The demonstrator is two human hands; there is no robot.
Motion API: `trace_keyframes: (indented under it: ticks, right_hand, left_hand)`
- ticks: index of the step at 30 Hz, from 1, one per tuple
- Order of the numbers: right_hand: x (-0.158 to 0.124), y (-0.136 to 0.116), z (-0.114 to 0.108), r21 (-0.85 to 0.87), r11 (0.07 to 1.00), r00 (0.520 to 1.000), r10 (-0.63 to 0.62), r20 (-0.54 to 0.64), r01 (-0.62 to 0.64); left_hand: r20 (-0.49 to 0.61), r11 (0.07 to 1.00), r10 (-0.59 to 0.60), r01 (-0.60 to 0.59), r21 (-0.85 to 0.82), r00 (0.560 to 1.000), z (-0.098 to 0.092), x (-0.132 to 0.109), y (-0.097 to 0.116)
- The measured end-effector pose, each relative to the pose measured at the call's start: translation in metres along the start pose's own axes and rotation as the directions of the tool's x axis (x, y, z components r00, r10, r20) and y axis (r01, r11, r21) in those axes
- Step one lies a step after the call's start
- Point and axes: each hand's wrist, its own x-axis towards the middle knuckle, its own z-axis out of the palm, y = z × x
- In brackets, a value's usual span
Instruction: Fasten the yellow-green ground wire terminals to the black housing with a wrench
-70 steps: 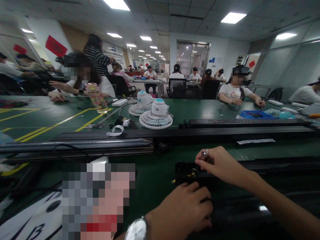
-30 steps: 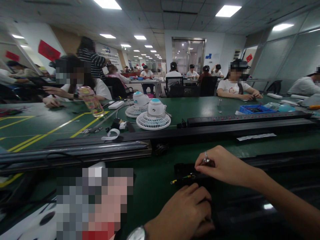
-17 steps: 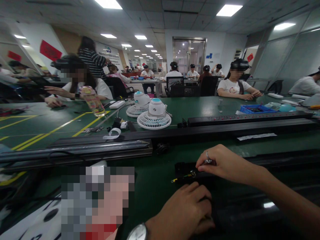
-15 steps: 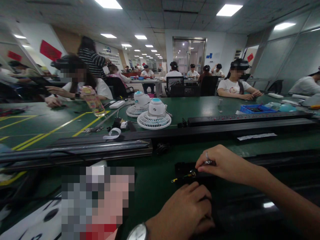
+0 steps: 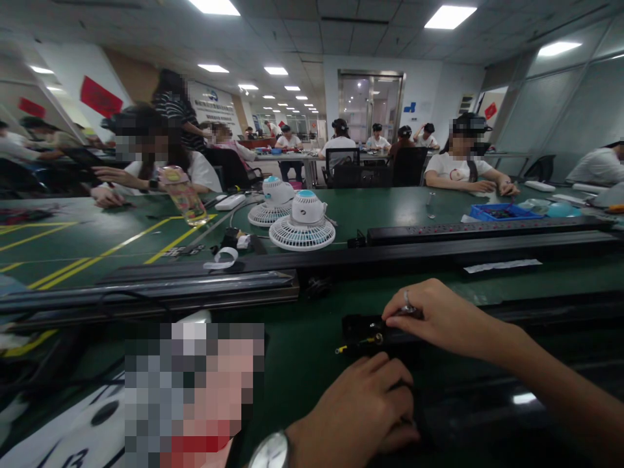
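Two small fans (image 5: 302,224) stand at twelve o'clock on the long green table (image 5: 297,374), in a bright room where workers (image 5: 458,172) sit under ceiling lights (image 5: 451,16). The right hand (image 5: 441,318) comes in from three o'clock, its grip pinching a black block (image 5: 358,324) on the near table. A yellow-tipped wire (image 5: 358,342) pokes out toward nine. The left hand (image 5: 363,406) lies curled at six o'clock of the block, and I cannot tell whether its grip holds anything.
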Motion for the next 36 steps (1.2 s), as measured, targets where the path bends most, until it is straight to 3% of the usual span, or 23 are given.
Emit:
trace_keyframes:
  ticks: [17,28,36]
  right_hand:
    - [-0.001,-0.002,0.010,0.051,0.995,0.996,-0.089,0.017,0.088]
    - [0.000,-0.005,0.004,-0.109,0.994,0.998,0.017,-0.052,-0.022]
    - [0.000,-0.002,0.013,-0.083,0.996,0.999,-0.034,-0.033,0.031]
  left_hand:
    - [-0.021,0.999,0.036,-0.035,0.017,0.999,0.004,-0.001,-0.001]
    - [-0.026,0.999,0.041,-0.040,0.022,0.999,0.004,-0.001,-0.002]
    - [-0.019,0.999,0.039,-0.039,0.019,0.999,0.002,-0.001,-0.002]
